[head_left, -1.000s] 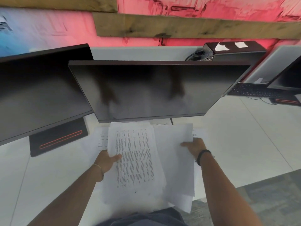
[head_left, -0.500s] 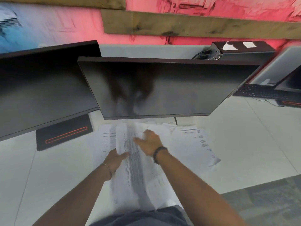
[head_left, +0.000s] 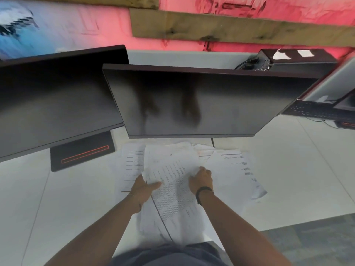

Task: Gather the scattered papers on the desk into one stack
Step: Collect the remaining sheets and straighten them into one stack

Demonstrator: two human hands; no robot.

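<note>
White papers [head_left: 172, 181] between both hands [head_left: 200, 179]

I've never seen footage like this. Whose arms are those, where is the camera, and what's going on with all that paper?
There is no robot here: a person wears a camera on the head, looking down at their own arms. The left hand and right hand grip a bundle of printed papers from either side. More loose sheets lie on the white desk: one to the left, one to the right. Two dark monitors stand behind.
</note>
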